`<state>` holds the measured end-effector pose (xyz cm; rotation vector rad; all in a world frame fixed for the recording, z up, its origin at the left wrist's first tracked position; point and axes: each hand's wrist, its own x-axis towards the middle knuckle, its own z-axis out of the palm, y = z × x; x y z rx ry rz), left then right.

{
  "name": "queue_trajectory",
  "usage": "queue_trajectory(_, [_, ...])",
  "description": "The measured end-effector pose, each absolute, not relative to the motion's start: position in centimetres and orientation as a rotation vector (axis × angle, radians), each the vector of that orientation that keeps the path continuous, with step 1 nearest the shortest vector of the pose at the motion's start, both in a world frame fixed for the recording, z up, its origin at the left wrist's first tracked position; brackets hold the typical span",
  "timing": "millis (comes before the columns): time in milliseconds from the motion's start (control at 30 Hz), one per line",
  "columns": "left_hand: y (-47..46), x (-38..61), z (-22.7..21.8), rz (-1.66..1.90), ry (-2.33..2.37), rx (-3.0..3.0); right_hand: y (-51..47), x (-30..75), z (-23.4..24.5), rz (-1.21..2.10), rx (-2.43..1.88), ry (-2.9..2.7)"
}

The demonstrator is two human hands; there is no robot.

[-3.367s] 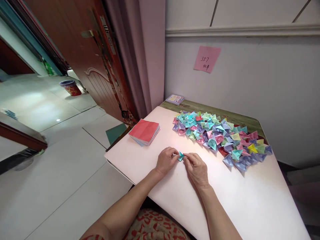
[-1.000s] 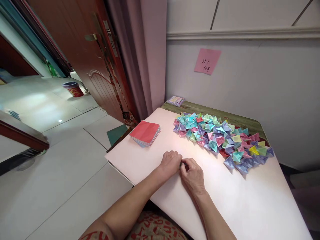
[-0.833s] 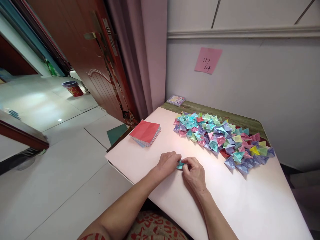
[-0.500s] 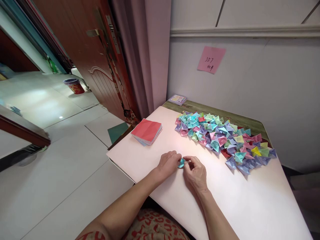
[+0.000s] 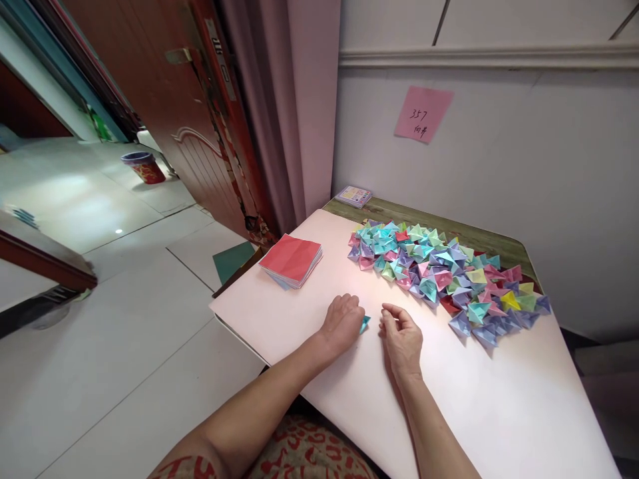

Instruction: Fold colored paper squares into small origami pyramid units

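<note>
My left hand is closed on a small teal folded paper boat just above or on the white tabletop. Only one pointed corner shows past the fingers; the rest is hidden by the hand. A short gap to the right, my right hand is apart from the paper, its fingers loosely bent with nothing visible between them. Beyond both hands lies a wide pile of small folded paper boats in blue, purple, pink, green, yellow and red. A stack of square paper sheets, red on top, sits left of the hands.
The white tabletop meets a wall with a pink note on it. Small cards lie at the back corner. Left of the table are a brown door, a mauve curtain and a red bin.
My right hand has let go of the teal paper and moved a little to the right. The paper stays with my left hand, now more covered by its fingers.
</note>
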<state>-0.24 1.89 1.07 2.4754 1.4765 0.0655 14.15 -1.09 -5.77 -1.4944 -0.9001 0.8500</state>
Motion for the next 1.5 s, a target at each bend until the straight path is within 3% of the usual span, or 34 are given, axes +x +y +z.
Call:
queue_trajectory(567, [2.9,-1.4,1.2,0.134,1.582,2.310,-1.2,14.1,-5.9,0.875,-1.510,-0.886])
queue_trajectory(1000, [17.9,-1.8,4.4,0.572,1.993,1.976,-0.9,14.0,-5.8,0.885,-1.515,-0.896])
queue_trajectory(1300, [15.9,-8.0,3.6,0.763,2.077,2.016,-0.9,13.9,-5.2,0.902,-1.539,-0.912])
queue_trajectory(1500, [12.6,-11.5,2.9,0.412,2.293,2.011,-0.9,13.7,-5.3,0.836,-1.625,-1.011])
